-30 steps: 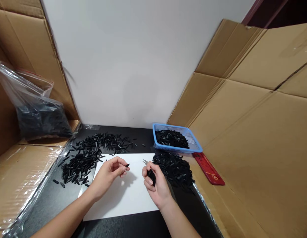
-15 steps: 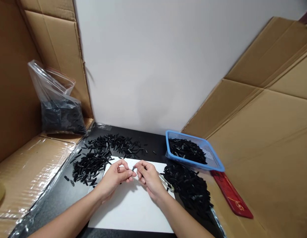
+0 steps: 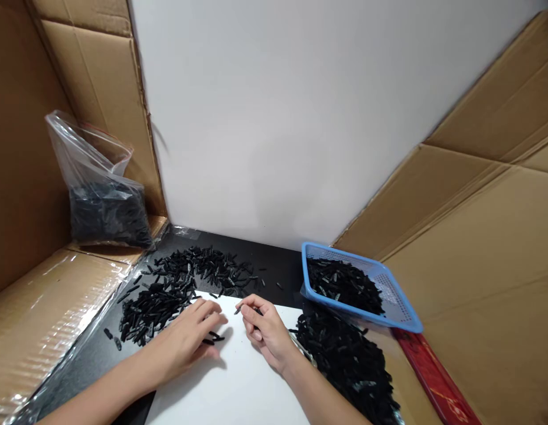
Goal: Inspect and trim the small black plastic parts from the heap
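Both hands are working over the white sheet (image 3: 238,383): the left hand (image 3: 185,339) is lying palm-down on it with loosely spread fingers covering a few loose black pieces (image 3: 212,339), and the right hand (image 3: 263,330) is pinching one small black piece (image 3: 238,309) between thumb and forefinger just above the sheet's far edge. Right of the sheet a heap of black pieces (image 3: 349,360) is lying beside the wrist, and left of it a scattered pile (image 3: 172,289) is spreading over the dark table. Beyond the sheet a blue basket (image 3: 400,307) is holding more pieces, and far left a clear bag (image 3: 101,195) is sitting on cardboard.
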The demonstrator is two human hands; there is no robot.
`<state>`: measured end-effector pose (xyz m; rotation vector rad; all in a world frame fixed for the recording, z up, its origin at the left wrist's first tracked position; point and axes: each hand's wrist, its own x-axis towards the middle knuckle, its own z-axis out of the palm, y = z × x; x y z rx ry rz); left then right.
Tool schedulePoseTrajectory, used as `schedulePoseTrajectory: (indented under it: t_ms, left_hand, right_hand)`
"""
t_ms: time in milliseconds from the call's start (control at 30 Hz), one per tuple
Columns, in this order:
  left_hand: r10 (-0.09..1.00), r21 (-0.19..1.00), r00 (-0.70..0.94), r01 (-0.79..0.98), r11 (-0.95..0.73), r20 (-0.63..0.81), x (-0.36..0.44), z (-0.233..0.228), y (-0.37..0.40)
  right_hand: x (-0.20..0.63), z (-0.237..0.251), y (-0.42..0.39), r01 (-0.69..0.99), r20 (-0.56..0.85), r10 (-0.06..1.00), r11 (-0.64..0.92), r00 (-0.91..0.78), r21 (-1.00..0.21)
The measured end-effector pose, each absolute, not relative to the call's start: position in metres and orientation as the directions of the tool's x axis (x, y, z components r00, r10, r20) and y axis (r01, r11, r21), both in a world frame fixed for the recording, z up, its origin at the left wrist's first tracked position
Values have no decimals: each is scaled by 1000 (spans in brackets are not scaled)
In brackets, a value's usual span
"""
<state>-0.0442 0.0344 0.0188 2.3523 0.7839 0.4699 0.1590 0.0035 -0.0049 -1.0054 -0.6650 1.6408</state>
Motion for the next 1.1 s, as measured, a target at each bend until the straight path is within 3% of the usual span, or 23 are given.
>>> schedulePoseTrajectory:
  t_ms: [100,167,367,600,767,867,967,1033,1100]
  left_hand:
    - [574,468,800,445,-764,175,-56,4,33]
    - [581,421,790,467,-778,197,-56,-4,32]
    - [633,538,762,479,-693,136,-31,3,40]
    - [685,502,726,613,-609,-55,-6,23,44]
    - [756,661,651,541,-520,61,-12,13,49]
    - [821,808,571,494,-319,-25,-15,19,50]
    - [820,931,501,352,100,-278,-12,29,47]
    - [806,929,461,162,334,-370,-9,33,45]
    - [805,892,442,-24,451,-395,-6,34,43]
  right_hand:
    - [164,-7,4,-525,-285,951,-303,-118,-795]
    - [165,-9,4,-541,-279,952,-302,-126,-785]
    - [169,-15,3,-559,-254,954,-299,-159,-773]
    - [171,-15,2,-576,-253,954,-300,-163,-760]
    - [171,-16,4,-587,-219,960,-280,-174,-759]
    - [171,-16,5,-594,-204,962,-274,-184,-756]
    - [171,-17,6,-595,-200,962,-272,-186,-756]
    - [171,-17,6,-597,-199,961,-274,-190,-754]
    - [171,-18,6,-606,-197,960,-278,-198,-746]
